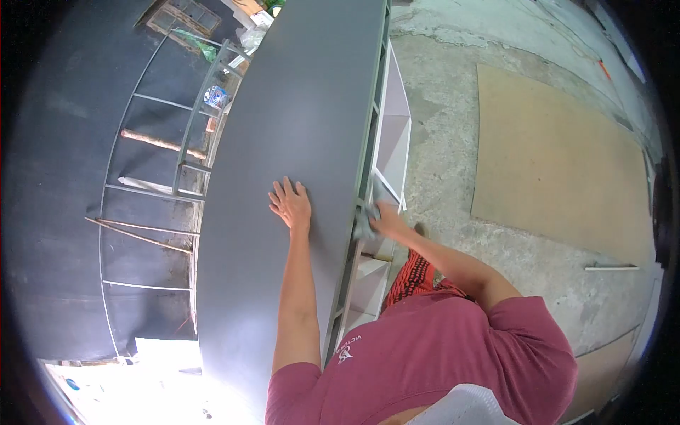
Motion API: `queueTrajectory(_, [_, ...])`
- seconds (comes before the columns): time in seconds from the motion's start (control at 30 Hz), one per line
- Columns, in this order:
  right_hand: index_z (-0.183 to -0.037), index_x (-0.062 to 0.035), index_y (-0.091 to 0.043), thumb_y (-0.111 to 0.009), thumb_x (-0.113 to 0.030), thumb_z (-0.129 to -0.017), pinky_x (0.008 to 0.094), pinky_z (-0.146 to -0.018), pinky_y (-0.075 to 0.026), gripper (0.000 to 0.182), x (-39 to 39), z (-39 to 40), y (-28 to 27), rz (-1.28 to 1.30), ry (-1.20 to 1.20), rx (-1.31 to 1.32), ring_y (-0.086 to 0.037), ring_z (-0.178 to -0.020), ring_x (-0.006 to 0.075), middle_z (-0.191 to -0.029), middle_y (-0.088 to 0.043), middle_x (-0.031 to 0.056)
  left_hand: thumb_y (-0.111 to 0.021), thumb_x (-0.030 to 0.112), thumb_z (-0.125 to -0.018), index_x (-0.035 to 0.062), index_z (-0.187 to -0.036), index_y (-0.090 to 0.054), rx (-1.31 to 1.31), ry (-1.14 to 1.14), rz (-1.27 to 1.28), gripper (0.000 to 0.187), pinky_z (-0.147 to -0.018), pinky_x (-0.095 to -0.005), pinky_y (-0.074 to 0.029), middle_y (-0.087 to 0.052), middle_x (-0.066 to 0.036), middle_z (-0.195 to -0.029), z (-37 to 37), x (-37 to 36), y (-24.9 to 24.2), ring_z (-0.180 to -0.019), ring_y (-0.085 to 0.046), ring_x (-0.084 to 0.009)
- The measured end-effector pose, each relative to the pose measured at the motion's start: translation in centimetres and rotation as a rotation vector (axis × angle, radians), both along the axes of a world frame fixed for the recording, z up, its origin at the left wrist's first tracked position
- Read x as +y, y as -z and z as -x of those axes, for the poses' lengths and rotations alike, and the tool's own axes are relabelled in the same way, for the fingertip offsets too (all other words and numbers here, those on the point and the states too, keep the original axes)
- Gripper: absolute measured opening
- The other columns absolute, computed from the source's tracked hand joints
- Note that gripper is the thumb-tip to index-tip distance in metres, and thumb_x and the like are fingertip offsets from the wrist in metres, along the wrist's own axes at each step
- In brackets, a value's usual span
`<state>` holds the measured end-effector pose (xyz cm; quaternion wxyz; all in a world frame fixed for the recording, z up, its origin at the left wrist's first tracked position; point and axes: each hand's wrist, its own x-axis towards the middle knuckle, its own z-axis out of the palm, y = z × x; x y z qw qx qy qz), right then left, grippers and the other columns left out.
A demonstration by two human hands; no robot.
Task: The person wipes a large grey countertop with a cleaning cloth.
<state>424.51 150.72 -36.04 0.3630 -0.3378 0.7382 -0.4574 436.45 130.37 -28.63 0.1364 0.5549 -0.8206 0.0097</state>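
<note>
My left hand (292,205) lies flat with spread fingers on the large dark grey panel (297,92). To its right, my right hand (387,219) is closed round a grey cloth (365,222), which touches the slotted side edge of the panel. The hand and cloth are slightly blurred. White open compartments (394,134) show below and beside that edge, and part of one is hidden behind my right hand.
A metal ladder-like frame (154,188) leans at the left by a dark wall, with wooden sticks (163,144) near it. A brown board (559,156) lies on the concrete floor (443,127) at the right. A metal strip (611,268) is below the board.
</note>
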Motion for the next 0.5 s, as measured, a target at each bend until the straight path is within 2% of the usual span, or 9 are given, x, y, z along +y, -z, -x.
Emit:
queueTrajectory(0.03, [-0.119,0.0026,-0.046,-0.059,-0.025,-0.081,0.038,-0.094,-0.038,0.048,1.3,-0.2,0.0,-0.17,-0.11,-0.124,-0.051,-0.109,0.032,-0.116,-0.053,0.0218,-0.039,0.039,-0.092,0.0136,-0.135,-0.04,-0.01,-0.025,0.002,0.05,-0.106,-0.0554,-0.018,-0.032,-0.015,-0.143,0.4,-0.4,0.1,-0.132,-0.023,-0.0408])
queueTrajectory(0.07, [-0.119,0.0026,-0.046,-0.059,-0.025,-0.081,0.038,-0.094,-0.038,0.048,0.9,0.3,0.8,-0.166,-0.1,-0.13,-0.051,-0.109,0.032,-0.116,-0.053,0.0218,-0.039,0.039,-0.092,0.0136,-0.135,-0.04,-0.015,-0.014,0.006,0.05,-0.106,-0.0554,-0.018,-0.032,-0.015,-0.143,1.2,-1.1,0.1,-0.132,-0.023,-0.0408])
queueTrajectory(0.13, [-0.12,0.0008,-0.047,-0.057,-0.031,-0.08,0.0397,-0.084,-0.045,0.052,-0.5,1.5,3.9,-0.099,-0.126,-0.367,-0.053,-0.106,0.0304,-0.119,-0.05,0.0238,-0.038,0.039,-0.093,0.0131,-0.135,-0.04,-0.044,-0.079,0.001,0.05,-0.105,-0.0549,-0.019,-0.032,-0.015,-0.142,2.6,-2.3,0.3,-0.131,-0.024,-0.0413])
queueTrajectory(0.2, [-0.123,0.0016,-0.044,-0.056,-0.032,-0.082,0.0382,-0.082,-0.046,0.055,-2.9,4.7,-0.3,0.174,0.059,-0.21,-0.053,-0.106,0.0289,-0.118,-0.052,0.023,-0.038,0.039,-0.093,0.0126,-0.135,-0.04,-0.053,-0.097,0.002,0.05,-0.105,-0.0548,-0.019,-0.032,-0.016,-0.142,3.8,-3.3,0.5,-0.131,-0.024,-0.0418])
queueTrajectory(0.27, [-0.118,0.0028,-0.047,-0.056,-0.03,-0.085,0.0336,-0.09,-0.04,0.048,-6.2,9.6,-5.5,0.267,0.309,-0.192,-0.053,-0.104,0.0268,-0.109,-0.056,0.0199,-0.037,0.039,-0.093,0.0121,-0.135,-0.039,-0.057,-0.118,0.005,0.05,-0.105,-0.0547,-0.02,-0.032,-0.016,-0.142,5.8,-4.6,0.5,-0.131,-0.025,-0.0422])
queueTrajectory(0.33, [-0.117,0.0018,-0.046,-0.055,-0.028,-0.087,0.034,-0.09,-0.04,0.043,-8.7,15.9,-9.1,0.498,0.362,-0.26,-0.051,-0.106,0.0259,-0.111,-0.055,0.0192,-0.039,0.036,-0.093,0.0114,-0.134,-0.039,-0.015,-0.126,0.01,0.048,-0.104,-0.057,-0.02,-0.03,-0.018,-0.142,7.0,-5.4,0.8,-0.129,-0.025,-0.0461])
queueTrajectory(0.4, [-0.119,-0.0043,-0.043,-0.056,-0.026,-0.086,0.0365,-0.091,-0.04,0.041,-9.9,20.7,-12.8,0.514,0.377,-0.315,-0.053,-0.104,0.032,-0.115,-0.051,0.0186,-0.039,0.036,-0.093,0.0112,-0.135,-0.038,-0.04,-0.144,0.001,0.048,-0.104,-0.0571,-0.02,-0.029,-0.018,-0.142,8.4,-6.2,1.1,-0.129,-0.025,-0.0461])
queueTrajectory(0.43, [-0.119,-0.0043,-0.043,-0.056,-0.026,-0.086,0.0365,-0.091,-0.04,0.041,-10.9,21.7,-11.8,0.512,0.384,-0.327,-0.053,-0.104,0.032,-0.115,-0.051,0.0186,-0.038,0.035,-0.094,0.011,-0.135,-0.037,-0.048,-0.16,-0.002,0.048,-0.104,-0.0573,-0.019,-0.028,-0.018,-0.143,9.1,-6.6,1.1,-0.129,-0.024,-0.0462])
queueTrajectory(0.5, [-0.117,-0.0034,-0.043,-0.058,-0.021,-0.085,0.039,-0.088,-0.042,0.039,-13.3,23.2,-7.8,0.604,0.369,0.177,-0.052,-0.103,0.0351,-0.114,-0.05,0.0199,-0.038,0.035,-0.094,0.0107,-0.136,-0.037,-0.055,-0.165,-0.011,0.048,-0.104,-0.0573,-0.02,-0.027,-0.018,-0.143,10.7,-7.4,1.0,-0.129,-0.024,-0.0461])
